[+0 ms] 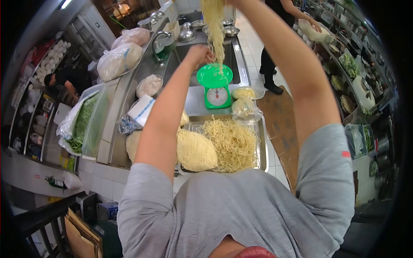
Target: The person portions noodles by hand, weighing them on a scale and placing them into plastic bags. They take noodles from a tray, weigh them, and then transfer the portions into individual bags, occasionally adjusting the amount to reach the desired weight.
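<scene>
A bag of greens [84, 122] lies at the far left edge of the steel counter [193, 101], well apart from the hands, and looks set aside. The left hand [200, 53] is raised over the counter. Its fingers are bent in narrowly and touch the side of a hanging strand of noodles [215, 34], likely to steady or comb it; whether they pinch it I cannot tell. The strand drops from the top edge of the view to just above the pan of the green scale [215, 86], probably held high so it hangs free and untangled. The scale stands just behind a tray [261, 146] of loose noodle heaps, near enough for both arms. Two bagged portions [245, 101] sit just right of the scale. The right arm [292, 73] reaches up to the strand's top, but its hand is cut off, so its grip is hidden. A co-worker [279, 43] stands further back right. The scale dial and a blue-and-white packet [142, 109] carry no writing that I can read.
</scene>
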The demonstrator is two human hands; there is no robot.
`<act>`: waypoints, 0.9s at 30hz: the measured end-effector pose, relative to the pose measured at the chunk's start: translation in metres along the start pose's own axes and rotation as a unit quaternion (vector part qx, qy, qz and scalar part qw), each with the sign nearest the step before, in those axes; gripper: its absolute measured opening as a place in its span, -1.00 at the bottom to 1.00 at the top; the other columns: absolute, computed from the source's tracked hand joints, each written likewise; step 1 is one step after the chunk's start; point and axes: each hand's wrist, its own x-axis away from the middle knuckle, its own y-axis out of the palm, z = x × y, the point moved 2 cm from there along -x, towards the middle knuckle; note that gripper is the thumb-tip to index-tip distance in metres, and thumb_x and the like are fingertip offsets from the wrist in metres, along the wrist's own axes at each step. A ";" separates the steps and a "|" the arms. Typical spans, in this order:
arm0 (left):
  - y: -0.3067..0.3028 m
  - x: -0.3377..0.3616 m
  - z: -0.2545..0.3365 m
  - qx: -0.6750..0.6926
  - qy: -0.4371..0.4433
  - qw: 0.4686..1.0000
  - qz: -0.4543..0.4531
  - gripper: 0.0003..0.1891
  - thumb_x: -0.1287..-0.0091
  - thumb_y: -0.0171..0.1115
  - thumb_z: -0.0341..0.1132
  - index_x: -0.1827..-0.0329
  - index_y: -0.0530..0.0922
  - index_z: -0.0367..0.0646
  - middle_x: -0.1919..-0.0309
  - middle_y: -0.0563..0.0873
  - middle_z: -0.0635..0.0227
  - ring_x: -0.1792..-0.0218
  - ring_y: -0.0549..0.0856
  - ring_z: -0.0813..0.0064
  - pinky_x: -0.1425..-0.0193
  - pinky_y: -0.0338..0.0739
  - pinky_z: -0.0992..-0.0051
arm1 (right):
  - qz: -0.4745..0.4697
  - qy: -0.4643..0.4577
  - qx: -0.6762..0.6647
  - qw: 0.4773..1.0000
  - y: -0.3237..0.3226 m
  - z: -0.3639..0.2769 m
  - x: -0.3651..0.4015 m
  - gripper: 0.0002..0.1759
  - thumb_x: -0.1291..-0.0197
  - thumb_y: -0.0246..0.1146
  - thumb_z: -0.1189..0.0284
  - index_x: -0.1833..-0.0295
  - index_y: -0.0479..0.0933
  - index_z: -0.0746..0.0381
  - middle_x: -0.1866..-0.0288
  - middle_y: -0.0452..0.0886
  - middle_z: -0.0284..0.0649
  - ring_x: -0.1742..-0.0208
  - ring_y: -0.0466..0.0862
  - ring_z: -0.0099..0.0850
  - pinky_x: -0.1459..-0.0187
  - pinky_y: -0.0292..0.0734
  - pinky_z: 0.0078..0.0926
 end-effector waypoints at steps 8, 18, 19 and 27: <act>-0.027 -0.033 -0.126 -0.436 0.008 0.896 0.090 -0.63 0.00 0.36 -0.19 0.19 0.58 -0.23 0.21 0.67 -0.05 0.12 0.66 0.00 0.05 0.55 0.23 | 0.087 0.208 0.260 0.939 -0.051 0.220 0.121 -0.61 0.24 0.37 0.46 0.16 0.57 0.24 0.24 0.66 -0.08 0.16 0.66 -0.16 0.11 0.54 -0.28; -0.042 -0.006 -0.105 -0.474 -0.022 0.876 0.084 -0.54 -0.03 0.31 -0.24 0.03 0.47 -0.27 -0.01 0.58 -0.12 -0.07 0.57 -0.02 -0.11 0.47 0.22 | -0.403 0.241 0.472 0.746 -0.046 0.266 0.169 0.09 0.52 0.61 0.20 -0.29 0.35 0.26 -0.16 0.52 0.02 -0.09 0.59 -0.14 -0.09 0.52 -0.31; -0.047 -0.001 -0.106 -0.460 -0.039 0.879 0.119 -0.52 -0.03 0.31 -0.24 0.00 0.46 -0.27 -0.05 0.55 -0.13 -0.08 0.56 -0.01 -0.12 0.47 0.22 | -0.409 0.267 0.458 0.743 -0.043 0.246 0.159 0.05 0.43 0.60 0.29 -0.32 0.32 0.24 -0.18 0.51 0.00 -0.10 0.59 -0.15 -0.08 0.53 -0.32; -0.059 -0.006 -0.184 -0.275 -0.131 0.926 0.221 -0.75 -0.09 0.20 -0.29 0.29 0.60 -0.32 0.43 0.71 0.03 0.27 0.69 0.05 0.18 0.53 0.21 | -0.256 0.200 0.436 0.839 -0.058 0.106 0.157 -0.64 0.00 0.37 0.30 0.08 0.61 0.26 0.22 0.69 -0.10 0.21 0.69 -0.29 0.15 0.57 -0.39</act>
